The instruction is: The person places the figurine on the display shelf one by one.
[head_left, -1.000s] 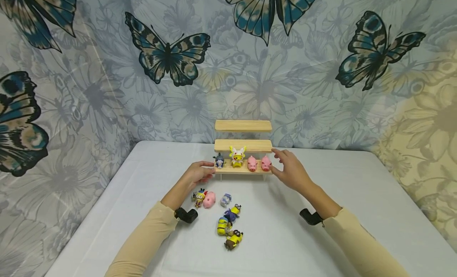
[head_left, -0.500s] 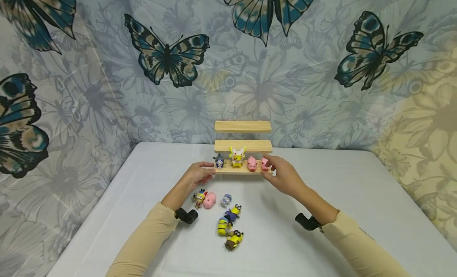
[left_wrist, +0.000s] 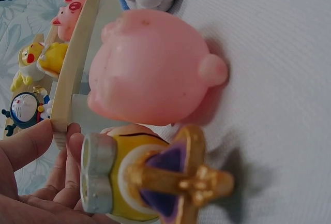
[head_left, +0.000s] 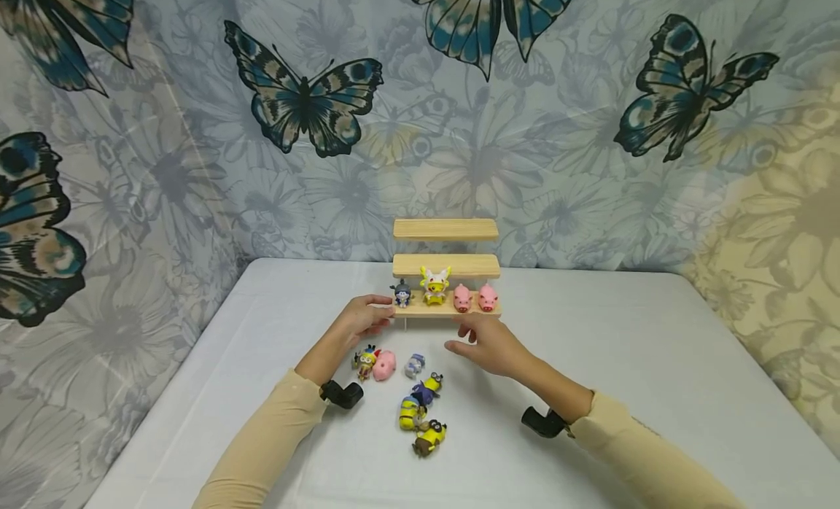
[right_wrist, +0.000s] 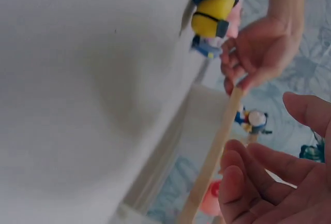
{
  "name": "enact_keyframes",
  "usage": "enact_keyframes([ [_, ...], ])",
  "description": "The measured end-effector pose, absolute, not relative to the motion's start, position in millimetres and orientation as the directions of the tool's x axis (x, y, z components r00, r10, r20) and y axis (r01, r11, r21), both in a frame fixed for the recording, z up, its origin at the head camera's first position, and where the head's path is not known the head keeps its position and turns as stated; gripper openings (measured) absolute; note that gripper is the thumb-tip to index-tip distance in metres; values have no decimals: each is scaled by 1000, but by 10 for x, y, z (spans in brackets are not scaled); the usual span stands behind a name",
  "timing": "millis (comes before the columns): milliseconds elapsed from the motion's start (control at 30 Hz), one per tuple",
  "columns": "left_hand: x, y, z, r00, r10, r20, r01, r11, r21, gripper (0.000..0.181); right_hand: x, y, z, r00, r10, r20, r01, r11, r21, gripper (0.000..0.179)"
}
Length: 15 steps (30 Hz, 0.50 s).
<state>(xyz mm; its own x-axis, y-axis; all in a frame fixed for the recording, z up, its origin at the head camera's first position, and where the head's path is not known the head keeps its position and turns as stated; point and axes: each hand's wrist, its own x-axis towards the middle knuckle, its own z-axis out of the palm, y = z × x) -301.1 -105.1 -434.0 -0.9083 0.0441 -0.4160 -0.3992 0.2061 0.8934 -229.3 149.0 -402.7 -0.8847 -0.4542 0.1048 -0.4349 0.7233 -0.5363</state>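
Observation:
A three-tier wooden display shelf [head_left: 446, 265] stands near the back of the table. On its lowest board, from left to right, are a small blue-and-white cat figure [head_left: 402, 294], a yellow figure with a white hood [head_left: 434, 286], and two pink pig figures [head_left: 462, 298]. My left hand [head_left: 361, 318] pinches the left end of that board, thumb on top and fingertips below, as the left wrist view shows. Before the board's right half, my right hand [head_left: 491, 345] holds nothing, its thumb apart from loosely bent fingers.
Loose on the white table [head_left: 590, 334] lie another pink pig [left_wrist: 150, 69] and a goggled minion figure [left_wrist: 139, 172], both near the left hand. A small grey-blue figure [head_left: 415, 365] and several minion figures [head_left: 429, 438] lie in front of the shelf. Butterfly-print fabric hangs behind.
My right hand has come away from the shelf's right end, past the rightmost pig, moving left and toward me. My left hand has stayed on the board.

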Motion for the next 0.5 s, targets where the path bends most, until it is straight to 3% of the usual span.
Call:
enact_keyframes([
  [500,-3013,-1067,-4341,-913,49,-404,-386,208,899,38,-2249,1219,-4219,-831,-534,-156,-383,752,-537,39],
])
